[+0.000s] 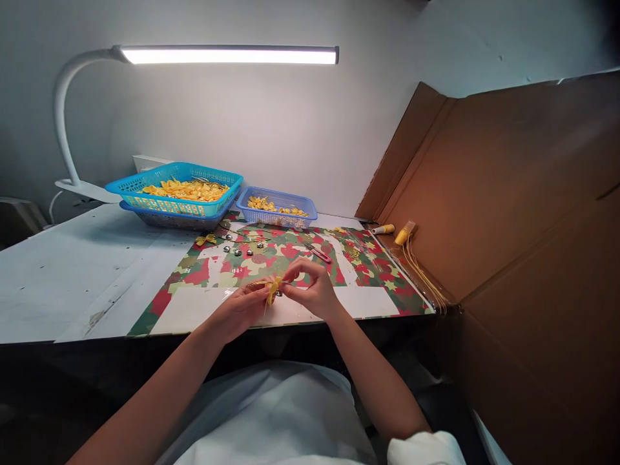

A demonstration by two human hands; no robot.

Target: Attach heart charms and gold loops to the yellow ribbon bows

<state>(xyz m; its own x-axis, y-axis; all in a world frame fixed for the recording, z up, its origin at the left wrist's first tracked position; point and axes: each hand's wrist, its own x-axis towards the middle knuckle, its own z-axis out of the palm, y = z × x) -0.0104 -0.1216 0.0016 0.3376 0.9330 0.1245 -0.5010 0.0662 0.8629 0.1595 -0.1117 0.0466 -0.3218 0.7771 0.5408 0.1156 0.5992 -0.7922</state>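
Above the front edge of the table, my two hands meet around a small yellow ribbon bow point(273, 290). My left hand point(245, 307) is closed on the bow, thumb on top, with a thin gold cord point(256, 283) running by its fingers. My right hand point(312, 290) pinches at the bow's right side, thumb against forefinger; what exactly sits in that pinch is too small to make out. A silvery bell point(278, 293) shows just under the bow. Beyond my hands several loose bells point(237, 252) and another yellow bow point(206, 239) lie on the patterned sheet.
A turquoise basket point(227, 175) of yellow bows rests on a blue one at back left. Beside it stands a smaller blue basket point(310, 206). Red snips point(318, 253) lie beyond my right hand. Cardboard point(523, 194) walls the right side, near yellow cords point(419, 268). A lamp point(227, 55) hangs overhead.
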